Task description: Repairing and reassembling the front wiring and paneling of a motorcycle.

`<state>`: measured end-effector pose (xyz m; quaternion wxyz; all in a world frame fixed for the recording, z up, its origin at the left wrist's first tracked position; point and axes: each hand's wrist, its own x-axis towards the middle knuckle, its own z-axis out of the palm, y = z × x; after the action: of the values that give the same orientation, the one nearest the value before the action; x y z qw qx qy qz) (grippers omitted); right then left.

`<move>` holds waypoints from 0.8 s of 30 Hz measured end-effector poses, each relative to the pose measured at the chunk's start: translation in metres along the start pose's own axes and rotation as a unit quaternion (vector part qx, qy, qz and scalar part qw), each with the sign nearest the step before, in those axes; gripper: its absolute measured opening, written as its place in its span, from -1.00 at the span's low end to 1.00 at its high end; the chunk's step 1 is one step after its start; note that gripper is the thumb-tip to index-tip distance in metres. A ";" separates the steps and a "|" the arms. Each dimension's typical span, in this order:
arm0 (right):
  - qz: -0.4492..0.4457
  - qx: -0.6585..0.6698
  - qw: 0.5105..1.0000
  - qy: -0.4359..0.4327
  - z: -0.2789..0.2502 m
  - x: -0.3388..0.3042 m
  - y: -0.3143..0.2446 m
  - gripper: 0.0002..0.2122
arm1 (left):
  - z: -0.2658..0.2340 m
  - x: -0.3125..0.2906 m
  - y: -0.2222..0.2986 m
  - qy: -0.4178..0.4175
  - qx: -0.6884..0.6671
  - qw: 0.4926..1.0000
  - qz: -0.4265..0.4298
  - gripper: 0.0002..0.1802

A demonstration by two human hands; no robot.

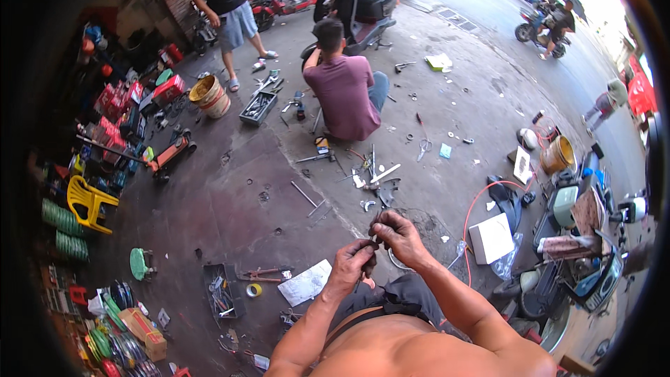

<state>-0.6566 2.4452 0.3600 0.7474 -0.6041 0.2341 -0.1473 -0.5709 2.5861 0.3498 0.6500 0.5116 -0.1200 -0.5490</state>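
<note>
My left hand [352,263] and my right hand [400,237], both darkened with grime, meet in front of my lap. Thumb and fingers of each are pinched together around something small and dark. Its kind is hidden by the fingers. Left of my hands, a white sheet of paper [306,283] lies on the ground. Beside it are a roll of yellow tape [254,290], a long-handled tool [262,274] and a dark tray of tools [224,292]. Beyond my hands lies a dark curved piece [389,192].
A person in a purple shirt [342,94] squats ahead by a parked scooter [366,7]; another person [227,14] stands farther left. A red hose [469,227] runs past a white box [490,239] on the right. A yellow chair [89,201] stands left.
</note>
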 end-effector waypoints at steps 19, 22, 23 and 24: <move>0.133 -0.070 0.976 -0.157 0.175 0.331 0.003 -0.86 | -0.239 0.129 0.155 0.274 0.130 0.949 0.092 -0.78; 0.126 -0.103 0.966 -0.203 0.202 0.388 -0.010 -0.81 | -0.270 0.156 0.193 0.325 0.097 0.933 0.124 -0.81; 0.127 -0.133 0.959 -0.218 0.212 0.410 -0.017 -0.78 | -0.287 0.167 0.199 0.328 0.079 0.931 0.143 -0.82; 0.133 -0.135 0.957 -0.220 0.222 0.424 -0.023 -0.78 | -0.298 0.171 0.210 0.345 0.035 0.931 0.113 -0.83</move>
<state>-0.1788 2.4118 0.3451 0.7051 -0.6800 0.1595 0.1229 -0.1699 2.5749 0.3145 0.6906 0.6750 0.0355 -0.2573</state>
